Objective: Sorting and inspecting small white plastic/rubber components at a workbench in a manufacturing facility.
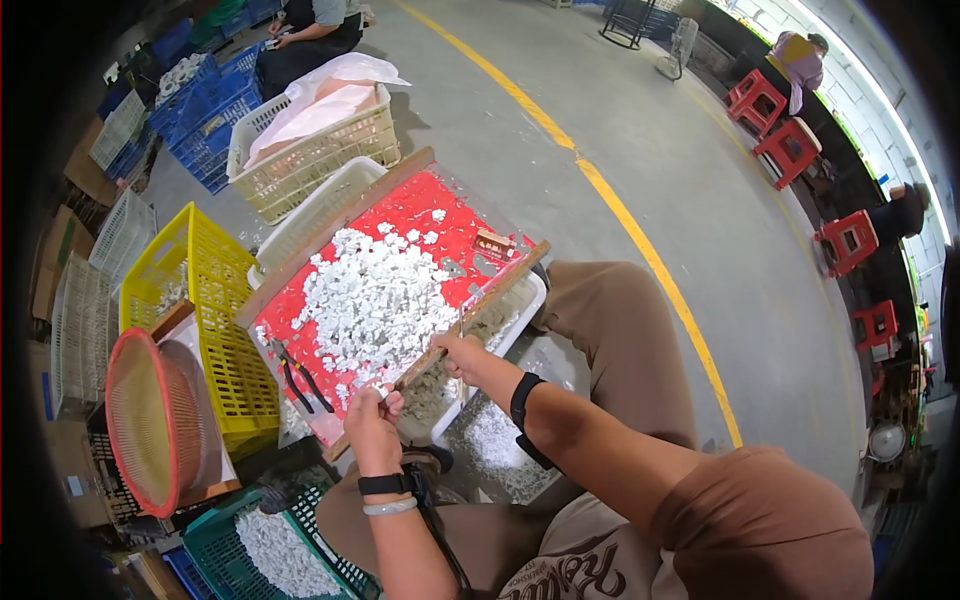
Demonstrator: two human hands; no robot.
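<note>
Across my lap lies a red work board with wooden edge strips, heaped with small white pieces. At the board's near edge my left hand pinches one small white piece between thumb and fingertips. Just to its right, my right hand is closed beside the wooden strip. A thin, pale shaft sticks up from its fingers; its kind is too small to tell. Cutting pliers with dark handles rest on the board's left part. A small brown box lies at the far right corner.
White tubs sit under the board. On the left stand a yellow crate, an orange-rimmed sieve and a green basket of white pieces. A cream crate stands beyond. Other people sit farther off, near red stools.
</note>
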